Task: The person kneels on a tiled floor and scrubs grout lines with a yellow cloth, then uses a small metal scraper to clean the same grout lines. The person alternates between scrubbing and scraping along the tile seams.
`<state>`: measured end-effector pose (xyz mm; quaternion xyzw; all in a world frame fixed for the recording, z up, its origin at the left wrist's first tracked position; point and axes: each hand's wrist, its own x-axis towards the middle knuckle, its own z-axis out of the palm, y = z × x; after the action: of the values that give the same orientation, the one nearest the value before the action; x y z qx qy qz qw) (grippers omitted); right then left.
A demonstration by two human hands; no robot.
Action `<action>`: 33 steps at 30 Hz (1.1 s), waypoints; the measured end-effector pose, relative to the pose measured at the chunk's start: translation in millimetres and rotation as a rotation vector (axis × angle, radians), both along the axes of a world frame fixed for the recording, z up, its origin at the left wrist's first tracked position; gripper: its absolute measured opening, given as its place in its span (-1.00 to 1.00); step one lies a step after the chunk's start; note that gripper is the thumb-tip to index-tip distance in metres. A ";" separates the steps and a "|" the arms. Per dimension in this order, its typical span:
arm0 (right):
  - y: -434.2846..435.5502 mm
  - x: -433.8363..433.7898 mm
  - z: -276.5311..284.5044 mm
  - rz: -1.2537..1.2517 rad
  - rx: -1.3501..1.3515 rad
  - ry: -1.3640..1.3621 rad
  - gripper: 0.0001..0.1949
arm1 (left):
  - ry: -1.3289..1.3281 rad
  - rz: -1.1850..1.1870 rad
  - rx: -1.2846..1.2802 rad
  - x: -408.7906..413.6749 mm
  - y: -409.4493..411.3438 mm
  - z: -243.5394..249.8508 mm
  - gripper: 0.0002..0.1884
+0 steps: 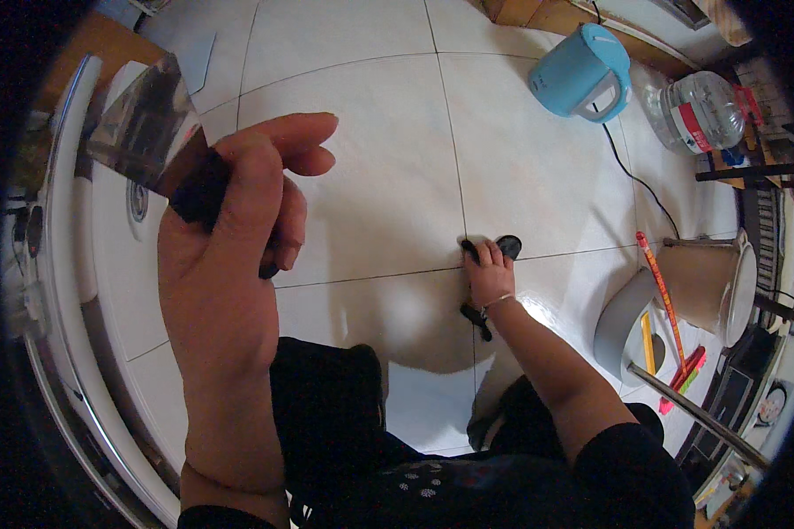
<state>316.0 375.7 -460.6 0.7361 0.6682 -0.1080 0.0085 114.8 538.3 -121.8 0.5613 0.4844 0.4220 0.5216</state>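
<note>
My left hand (pixel 245 192), raised close to the camera, is closed around the black handle (pixel 202 188) of a cleaver-like knife. Its broad shiny metal blade (pixel 147 122) points to the upper left and reflects the room. Lower down and farther away, my right hand (pixel 491 274) is closed over a black object (pixel 476 320) on the tiled floor (pixel 384 218). A rounded black part (pixel 509 246) shows beyond its fingers; the palm hides the middle, so I cannot tell exactly what the object is.
A light-blue electric kettle (pixel 569 76) and a large clear plastic bottle (pixel 691 112) stand at the upper right. Below them are a pale bin (pixel 698 284), a grey container (pixel 618 324) and a red-handled broom (pixel 661 297). A white appliance or cabinet (pixel 122 278) borders the left.
</note>
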 end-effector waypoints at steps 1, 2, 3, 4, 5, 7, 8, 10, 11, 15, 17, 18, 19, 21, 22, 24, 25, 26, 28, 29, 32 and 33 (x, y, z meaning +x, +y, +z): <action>7.8 0.9 0.0 -0.009 -0.017 -0.004 -0.59 | -0.006 0.008 -0.001 0.8 1.3 -1.9 -0.59; 16.3 2.1 0.1 -0.017 -0.033 -0.009 -0.58 | 0.001 0.016 0.000 1.8 2.8 -4.5 -0.59; 24.1 5.7 -0.7 -0.028 -0.053 -0.016 -0.58 | 0.005 0.020 -0.001 3.6 5.0 -8.3 -0.59; 32.8 9.8 -5.0 -0.020 -0.037 -0.017 -0.59 | 0.009 0.026 -0.002 5.2 7.4 -11.5 -0.59; 40.0 13.5 -7.0 -0.008 -0.029 -0.027 -0.60 | 0.005 0.016 -0.010 5.9 10.2 -14.0 -0.60; 57.6 16.0 -8.5 0.021 -0.011 -0.036 -0.60 | 0.008 0.002 -0.026 6.4 15.5 -17.9 -0.60; 69.6 17.4 -14.7 -0.009 0.015 -0.007 -0.64 | 0.021 0.011 -0.034 7.0 17.4 -18.7 -0.60; 95.8 22.8 -22.4 -0.016 0.036 -0.043 -0.67 | 0.050 0.028 -0.052 8.8 20.2 -21.0 -0.59; 109.6 26.8 -25.1 -0.021 0.047 -0.062 -0.68 | 0.063 0.024 -0.048 9.5 21.5 -21.5 -0.58; 172.6 37.9 -24.6 -0.062 0.084 -0.114 -0.68 | 0.108 0.008 -0.009 7.6 23.0 -22.3 -0.56; 189.5 37.0 -16.7 -0.074 -0.013 -0.109 -0.67 | 0.115 0.008 0.007 4.1 22.3 -21.7 -0.56; 191.4 38.3 -18.6 -0.073 0.007 -0.112 -0.67 | 0.115 0.011 0.012 3.0 22.2 -20.8 -0.56; 191.3 40.2 -20.1 -0.073 0.027 -0.117 -0.67 | 0.113 0.013 0.017 2.3 21.5 -19.9 -0.56; 165.7 40.2 -22.1 -0.062 -0.034 -0.128 -0.66 | 0.082 -0.003 0.017 2.2 19.5 -19.4 -0.56; 145.9 38.6 -27.0 -0.044 -0.022 -0.113 -0.66 | 0.070 -0.009 0.017 1.7 17.0 -16.8 -0.57; 105.8 24.5 -20.2 0.000 -0.042 -0.083 -0.63 | 0.091 -0.004 0.037 -1.9 12.4 -12.4 -0.57; 85.2 19.5 -11.1 0.014 -0.071 -0.079 -0.60 | 0.093 -0.009 0.048 -1.7 12.0 -11.8 -0.57; 66.9 13.7 -5.2 0.017 -0.090 -0.057 -0.58 | 0.073 -0.014 0.045 -1.4 11.3 -9.3 -0.57; 29.6 3.5 -4.6 0.039 -0.114 -0.016 -0.55 | 0.031 -0.026 0.038 -0.6 8.7 -7.7 -0.57; 13.3 -0.5 -6.7 0.062 -0.118 0.006 -0.54 | 0.025 -0.019 0.050 -1.4 6.2 -4.8 -0.57; -31.6 9.5 -16.2 0.070 -0.008 0.035 -0.57 | -0.029 -0.033 0.053 5.0 2.9 -7.4 -0.57; -31.4 7.9 -12.3 0.071 0.003 0.027 -0.57 | -0.022 -0.036 0.045 3.7 -0.6 -2.3 -0.57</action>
<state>323.9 344.4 -472.9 0.7105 0.6940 -0.1164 0.0022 118.5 537.7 -124.1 0.5768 0.4588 0.4297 0.5217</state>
